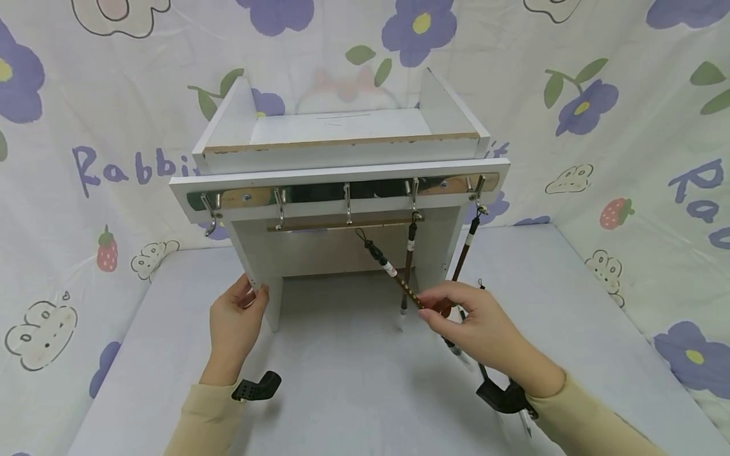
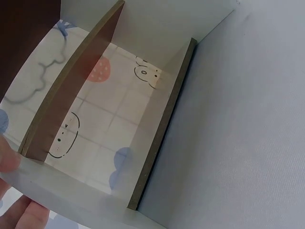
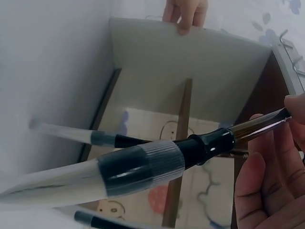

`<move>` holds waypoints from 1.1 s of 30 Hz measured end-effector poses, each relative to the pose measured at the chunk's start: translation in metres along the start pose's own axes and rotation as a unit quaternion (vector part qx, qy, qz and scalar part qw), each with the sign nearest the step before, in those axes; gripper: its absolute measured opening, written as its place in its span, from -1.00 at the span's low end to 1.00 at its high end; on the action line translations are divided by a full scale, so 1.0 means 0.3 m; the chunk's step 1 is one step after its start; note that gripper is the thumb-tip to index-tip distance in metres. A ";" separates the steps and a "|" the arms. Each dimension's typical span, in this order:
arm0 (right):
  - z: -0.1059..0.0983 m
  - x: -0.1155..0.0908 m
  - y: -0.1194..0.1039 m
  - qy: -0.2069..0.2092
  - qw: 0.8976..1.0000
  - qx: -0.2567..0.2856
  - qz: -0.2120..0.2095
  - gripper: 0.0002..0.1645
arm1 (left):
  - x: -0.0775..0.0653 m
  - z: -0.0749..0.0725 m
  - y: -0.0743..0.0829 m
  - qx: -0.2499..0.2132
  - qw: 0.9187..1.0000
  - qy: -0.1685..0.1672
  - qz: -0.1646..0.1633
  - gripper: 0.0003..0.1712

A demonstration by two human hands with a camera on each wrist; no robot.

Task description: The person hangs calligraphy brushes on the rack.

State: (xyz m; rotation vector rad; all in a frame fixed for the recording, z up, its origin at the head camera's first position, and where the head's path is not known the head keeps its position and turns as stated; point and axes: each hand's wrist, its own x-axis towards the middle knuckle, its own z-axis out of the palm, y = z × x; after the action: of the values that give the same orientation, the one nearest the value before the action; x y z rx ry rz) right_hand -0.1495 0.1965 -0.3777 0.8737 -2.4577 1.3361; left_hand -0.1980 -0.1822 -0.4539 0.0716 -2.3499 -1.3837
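Observation:
My right hand point(image 1: 479, 326) pinches the brown shaft of a calligraphy brush point(image 1: 390, 269), tilted with its cord loop up and left, below the middle hook. In the right wrist view the brush point(image 3: 138, 167) shows its black ferrule and pale bristles pointing away from the hand. With thumb and fingers, my left hand point(image 1: 236, 323) grips the front edge of the left side panel of a white wooden rack point(image 1: 342, 172). Two brushes hang by their loops: one brush point(image 1: 409, 259) on the second hook from the right, another brush point(image 1: 464, 253) on the rightmost hook point(image 1: 480, 190).
A metal strip point(image 1: 319, 192) along the rack's front carries several hooks; the three on the left hold nothing. On the white table point(image 1: 353, 386), at least one more brush point(image 1: 526, 424) lies partly hidden beneath my right forearm. A patterned cloth point(image 1: 627, 126) covers the walls behind.

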 end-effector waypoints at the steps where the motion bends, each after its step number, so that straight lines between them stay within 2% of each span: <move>1: 0.005 0.004 0.001 -0.003 1.000 0.001 0.001 -0.73 | 0.000 0.000 -0.001 0.000 1.000 0.001 0.001 -0.54; 14: 0.021 0.038 -0.013 -0.009 0.999 -0.009 0.036 -0.83 | -0.001 0.001 0.005 -0.002 1.000 0.000 -0.001 -0.52; 33: 0.025 0.056 -0.026 -0.010 0.999 -0.010 0.044 -0.83 | -0.002 0.000 0.010 -0.002 1.000 -0.001 0.008 -0.52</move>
State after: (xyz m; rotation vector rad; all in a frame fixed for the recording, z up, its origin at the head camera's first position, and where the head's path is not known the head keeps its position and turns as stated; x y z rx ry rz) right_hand -0.1577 0.1804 -0.3692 0.7864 -2.5488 1.3354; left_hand -0.1970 -0.1805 -0.4515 0.0511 -2.3440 -1.3811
